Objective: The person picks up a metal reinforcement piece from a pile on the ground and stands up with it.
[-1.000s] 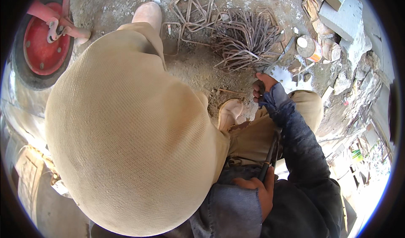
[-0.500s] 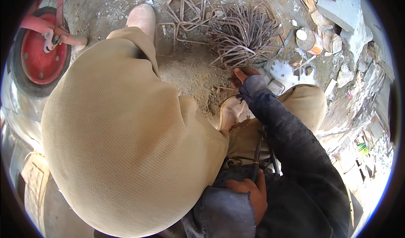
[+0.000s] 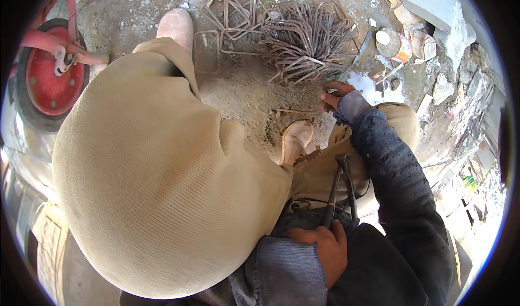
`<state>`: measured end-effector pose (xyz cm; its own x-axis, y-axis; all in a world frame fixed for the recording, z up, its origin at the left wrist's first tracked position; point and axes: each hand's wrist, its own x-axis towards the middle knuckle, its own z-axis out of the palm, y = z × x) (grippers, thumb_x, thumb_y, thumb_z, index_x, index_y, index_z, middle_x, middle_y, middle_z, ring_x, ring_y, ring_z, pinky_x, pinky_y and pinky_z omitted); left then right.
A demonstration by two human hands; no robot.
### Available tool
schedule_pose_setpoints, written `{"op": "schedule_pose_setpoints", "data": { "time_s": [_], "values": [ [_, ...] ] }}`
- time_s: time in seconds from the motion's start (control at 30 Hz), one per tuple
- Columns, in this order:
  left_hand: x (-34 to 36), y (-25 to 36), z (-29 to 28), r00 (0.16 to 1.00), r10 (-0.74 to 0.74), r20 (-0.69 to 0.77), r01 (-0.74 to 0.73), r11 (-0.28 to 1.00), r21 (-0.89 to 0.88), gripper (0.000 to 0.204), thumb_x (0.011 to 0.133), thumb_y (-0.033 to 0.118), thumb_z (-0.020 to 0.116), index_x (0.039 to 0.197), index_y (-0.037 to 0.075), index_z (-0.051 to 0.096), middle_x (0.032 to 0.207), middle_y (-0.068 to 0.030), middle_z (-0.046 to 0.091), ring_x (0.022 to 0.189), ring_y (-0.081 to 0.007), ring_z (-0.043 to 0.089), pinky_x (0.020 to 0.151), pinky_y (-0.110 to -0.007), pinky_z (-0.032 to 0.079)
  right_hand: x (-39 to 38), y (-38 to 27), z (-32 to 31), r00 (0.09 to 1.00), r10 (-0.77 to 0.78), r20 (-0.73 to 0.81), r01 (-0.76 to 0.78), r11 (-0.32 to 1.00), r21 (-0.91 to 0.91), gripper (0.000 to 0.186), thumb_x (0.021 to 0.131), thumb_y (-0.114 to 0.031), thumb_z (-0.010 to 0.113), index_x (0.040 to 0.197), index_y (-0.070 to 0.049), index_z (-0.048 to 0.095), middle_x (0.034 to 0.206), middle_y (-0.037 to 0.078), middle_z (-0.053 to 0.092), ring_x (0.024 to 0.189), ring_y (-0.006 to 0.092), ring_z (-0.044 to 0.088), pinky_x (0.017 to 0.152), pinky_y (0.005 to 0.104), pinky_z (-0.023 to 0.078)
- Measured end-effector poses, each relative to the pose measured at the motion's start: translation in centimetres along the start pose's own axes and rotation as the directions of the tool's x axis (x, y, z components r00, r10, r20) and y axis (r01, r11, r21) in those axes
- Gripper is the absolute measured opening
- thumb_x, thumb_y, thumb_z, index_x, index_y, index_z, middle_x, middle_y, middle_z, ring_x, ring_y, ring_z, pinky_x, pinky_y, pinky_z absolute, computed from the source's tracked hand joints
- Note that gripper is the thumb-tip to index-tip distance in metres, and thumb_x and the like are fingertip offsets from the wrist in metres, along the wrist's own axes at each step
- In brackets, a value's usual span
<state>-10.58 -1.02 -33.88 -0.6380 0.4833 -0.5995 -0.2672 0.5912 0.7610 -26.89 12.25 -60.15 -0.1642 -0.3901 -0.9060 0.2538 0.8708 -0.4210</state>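
Observation:
Dark metal pincers (image 3: 332, 200) point away from me over my lap, jaws at the far end. My left hand (image 3: 322, 246) is closed around their handles, low in the picture. Farther off, my right hand (image 3: 336, 95) is just off the near right edge of a pile of bent steel rebar stirrups (image 3: 309, 46). Its fingers are curled together; I cannot make out what is in them. Left of the pile, several loose square stirrups (image 3: 238, 16) lie on the ground. A thin stick-like piece (image 3: 297, 111) rests on the dirt left of my right hand.
My bent leg in tan trousers (image 3: 157, 176) fills the left middle. A red wheel with a black tyre (image 3: 54, 84) stands at the left. A labelled can (image 3: 394, 44), concrete blocks (image 3: 433, 5) and rubble lie at the right. My boots (image 3: 297, 140) are on the dirt.
My right hand has moved right and slightly away from the pile's near edge. The pincers' jaws, earlier hidden by my right arm, now show. My left hand keeps its grip.

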Motion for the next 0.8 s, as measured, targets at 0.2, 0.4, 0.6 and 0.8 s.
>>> {"op": "schedule_pose_setpoints", "data": {
  "time_s": [0.2,0.4,0.6,0.8],
  "values": [
    [0.3,0.3,0.6,0.999,-0.041,0.006,0.041,0.997,0.073,0.040,0.076,0.018,0.046,0.114,0.006,0.051,0.064,-0.0102,0.055,0.051,-0.0220,0.057,0.042,-0.037,0.041,-0.1,-2.3,6.6,0.994,0.065,-0.082,-0.062,0.997,0.035,0.028,0.081,-0.018,0.057,0.098,0.004,0.051,0.081,0.012,0.063,0.069,0.0174,0.060,0.062,0.0288,0.048],
    [0.6,0.3,1.0,0.999,-0.031,-0.008,0.031,0.999,0.039,0.040,0.074,0.019,0.047,0.113,0.009,0.051,0.063,-0.0087,0.054,0.050,-0.0184,0.056,0.040,-0.032,0.041,-3.7,-1.7,1.2,0.982,-0.189,0.008,0.173,0.881,-0.441,0.042,0.081,-0.026,0.058,0.110,0.003,0.046,0.089,0.016,0.062,0.072,0.0184,0.059,0.062,0.0288,0.046],
    [1.0,-1.3,-1.1,0.994,0.035,-0.103,-0.050,0.988,-0.146,0.043,0.071,0.012,0.054,0.113,0.003,0.047,0.062,-0.0096,0.053,0.048,-0.0214,0.055,0.039,-0.030,0.041,-16.2,-1.5,-3.7,0.832,-0.553,-0.032,0.318,0.524,-0.790,0.040,0.079,-0.029,0.056,0.104,0.002,0.053,0.097,0.019,0.057,0.102,0.0347,0.049,0.090,0.0414,0.037],
    [2.9,-1.6,-1.5,0.901,0.044,-0.432,-0.241,0.878,-0.413,0.055,0.073,0.000,0.052,0.123,-0.004,0.029,0.085,-0.0189,0.056,0.062,-0.0315,0.057,0.054,-0.036,0.046,-19.5,0.0,-1.8,0.825,-0.557,-0.093,0.366,0.654,-0.662,0.036,0.080,-0.025,0.056,0.102,0.003,0.050,0.087,0.017,0.057,0.093,0.0328,0.053,0.094,0.0493,0.031]
  ]
}}
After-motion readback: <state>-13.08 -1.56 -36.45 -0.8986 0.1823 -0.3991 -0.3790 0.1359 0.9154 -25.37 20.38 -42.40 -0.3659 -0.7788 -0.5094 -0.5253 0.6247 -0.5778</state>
